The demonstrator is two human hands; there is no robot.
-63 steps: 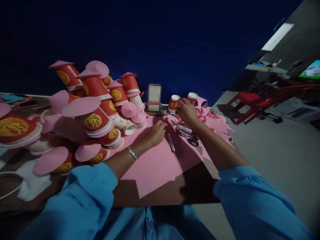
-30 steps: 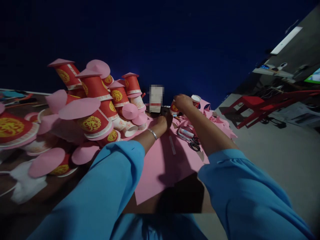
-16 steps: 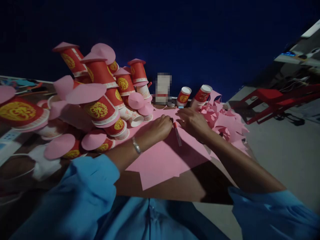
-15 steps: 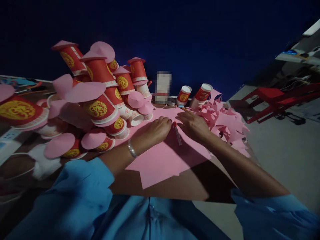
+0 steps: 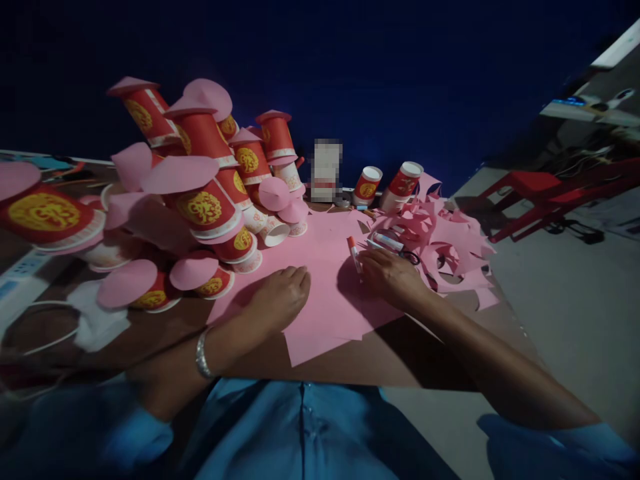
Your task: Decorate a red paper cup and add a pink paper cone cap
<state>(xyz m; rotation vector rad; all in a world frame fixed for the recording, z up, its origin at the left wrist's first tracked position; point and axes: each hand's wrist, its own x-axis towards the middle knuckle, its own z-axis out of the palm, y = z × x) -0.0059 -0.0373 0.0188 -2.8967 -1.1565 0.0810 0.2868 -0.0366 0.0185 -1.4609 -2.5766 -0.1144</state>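
Pink paper sheets [image 5: 325, 300] lie on the table before me. Low over them, my left hand [image 5: 287, 293] is closed, its fingers curled together, with nothing visible in it. My right hand [image 5: 390, 272] is closed on a white marker pen [image 5: 356, 259] with a red cap, which stands nearly upright at the fingertips. Just behind that hand lie a white tube-like pen [image 5: 389, 241] and scissors with a dark handle loop [image 5: 411, 257], partly covered.
Red paper cups with gold print and pink paper cones [image 5: 200, 207] are piled at left. Pink scraps [image 5: 450, 240] heap at right. Two cups [image 5: 367, 190] stand behind, near a pixelated pale object [image 5: 327, 170]. A red stool [image 5: 530, 187] is beyond the table's right edge.
My hands have moved apart, the left one toward me and leftward. The marker pen has gone from lying on the paper into my right hand. The scissors have come into view.
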